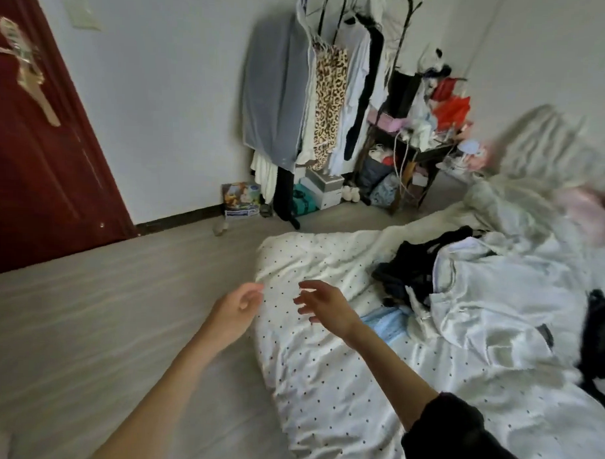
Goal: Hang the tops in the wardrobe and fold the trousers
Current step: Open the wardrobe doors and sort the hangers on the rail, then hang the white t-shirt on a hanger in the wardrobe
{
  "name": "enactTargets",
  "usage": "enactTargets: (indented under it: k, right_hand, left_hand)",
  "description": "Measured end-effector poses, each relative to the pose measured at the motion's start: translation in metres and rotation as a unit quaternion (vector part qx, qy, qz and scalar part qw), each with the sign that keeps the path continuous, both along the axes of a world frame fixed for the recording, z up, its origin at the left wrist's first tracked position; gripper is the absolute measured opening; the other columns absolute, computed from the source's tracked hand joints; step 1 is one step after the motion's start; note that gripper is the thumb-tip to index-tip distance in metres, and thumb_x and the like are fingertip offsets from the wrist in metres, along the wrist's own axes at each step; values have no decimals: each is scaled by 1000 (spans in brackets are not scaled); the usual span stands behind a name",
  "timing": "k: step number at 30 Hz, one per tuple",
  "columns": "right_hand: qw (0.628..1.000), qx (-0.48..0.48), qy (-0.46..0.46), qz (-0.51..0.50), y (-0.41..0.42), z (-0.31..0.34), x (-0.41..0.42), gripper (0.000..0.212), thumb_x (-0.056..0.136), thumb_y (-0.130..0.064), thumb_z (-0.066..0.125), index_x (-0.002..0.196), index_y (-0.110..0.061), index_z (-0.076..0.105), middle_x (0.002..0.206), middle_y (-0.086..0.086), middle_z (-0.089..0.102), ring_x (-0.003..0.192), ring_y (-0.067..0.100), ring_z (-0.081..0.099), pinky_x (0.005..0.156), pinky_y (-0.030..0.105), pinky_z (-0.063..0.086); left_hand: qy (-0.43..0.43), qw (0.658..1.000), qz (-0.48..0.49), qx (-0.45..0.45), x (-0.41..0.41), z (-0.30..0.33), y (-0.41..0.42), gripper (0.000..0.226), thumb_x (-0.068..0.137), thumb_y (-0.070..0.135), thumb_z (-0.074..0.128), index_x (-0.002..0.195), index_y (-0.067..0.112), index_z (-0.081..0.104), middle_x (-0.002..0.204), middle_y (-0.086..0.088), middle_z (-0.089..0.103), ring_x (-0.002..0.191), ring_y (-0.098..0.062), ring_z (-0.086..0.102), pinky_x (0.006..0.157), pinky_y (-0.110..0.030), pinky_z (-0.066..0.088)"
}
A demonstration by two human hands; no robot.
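- Pile of clothes (470,290): heaped on the bed to the right of and beyond both hands; not touched by either. Holds the tops and, presumably, the trousers to be sorted.
- White top (497,298): uppermost in the pile, crumpled, nearest to the right hand of the larger pieces.
- Black garment (409,264): partly under the white top, on its hand-ward side; whether top or trousers cannot be told.
- Light blue item (388,323): flat on the bed just right of the right wrist; kind unclear.
- Right hand (320,305): raised over the bed, fingers spread and slightly bent, holding nothing.
- Left hand (238,307): beside the right, at the bed's edge, fingers loosely curled, holding nothing.
- Bed cover (323,384): white, dotted, under and in front of the hands.
- Clothes rail (319,92): well beyond the hands, by the wall, already hung with garments.
- Door (33,134): dark red, far left of the left hand.
- Step in hand, as judged: reaching for a first garment. Best taken singly from the top, by the shoulders or waistband, and shaken out, so its kind shows before hanging or folding.
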State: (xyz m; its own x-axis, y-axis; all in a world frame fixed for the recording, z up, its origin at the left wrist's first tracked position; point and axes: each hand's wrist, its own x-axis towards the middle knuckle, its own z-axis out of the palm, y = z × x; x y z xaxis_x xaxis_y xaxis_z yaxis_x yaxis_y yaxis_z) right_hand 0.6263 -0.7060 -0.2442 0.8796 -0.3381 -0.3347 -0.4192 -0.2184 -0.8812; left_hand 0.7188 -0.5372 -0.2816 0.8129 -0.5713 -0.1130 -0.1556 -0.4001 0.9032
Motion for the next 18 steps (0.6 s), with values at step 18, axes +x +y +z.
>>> enactTargets:
  k: [18]
  right_hand:
    - [872, -185, 194, -409, -261, -82, 31, 21, 89, -12, 42, 70, -16, 50, 78, 4, 55, 83, 28, 54, 61, 29, 35]
  left_hand:
    - [-12, 923, -373, 95, 151, -43, -300, 22, 98, 26, 46, 117, 28, 56, 110, 13, 57, 95, 3, 51, 65, -1, 38]
